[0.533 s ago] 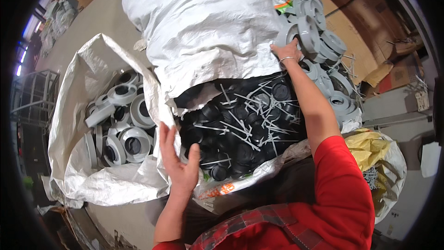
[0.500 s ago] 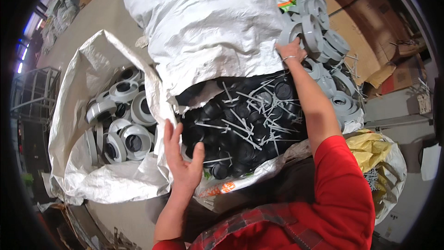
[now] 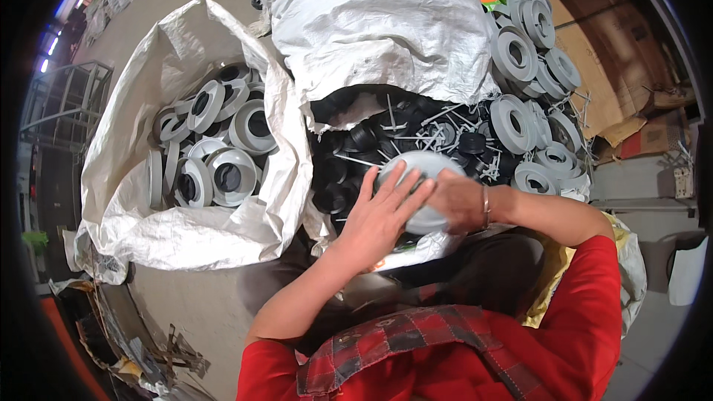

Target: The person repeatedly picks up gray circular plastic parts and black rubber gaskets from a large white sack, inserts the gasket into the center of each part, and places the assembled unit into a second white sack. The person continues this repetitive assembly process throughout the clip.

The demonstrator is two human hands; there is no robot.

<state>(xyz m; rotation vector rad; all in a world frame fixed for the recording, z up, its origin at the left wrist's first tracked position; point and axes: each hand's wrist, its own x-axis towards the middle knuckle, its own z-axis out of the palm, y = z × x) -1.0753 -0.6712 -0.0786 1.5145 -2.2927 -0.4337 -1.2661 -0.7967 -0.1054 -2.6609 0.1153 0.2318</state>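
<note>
While both hands, left hand (image 3: 382, 212) and right hand (image 3: 454, 200), close together around one grey disc (image 3: 420, 178) above the black parts (image 3: 349, 171), the open sack (image 3: 141, 230) at left already holds many finished-looking discs; a big pile of grey discs (image 3: 527, 67) looks unworked.

Red top, bare forearms

The person wears short red sleeves, a red-and-black plaid strap across the chest, and a thin bracelet on the right wrist (image 3: 486, 206).

Concrete floor (image 3: 186, 304): open white sack (image 3: 186, 238) of grey discs, flattened cardboard (image 3: 594, 82).
</note>
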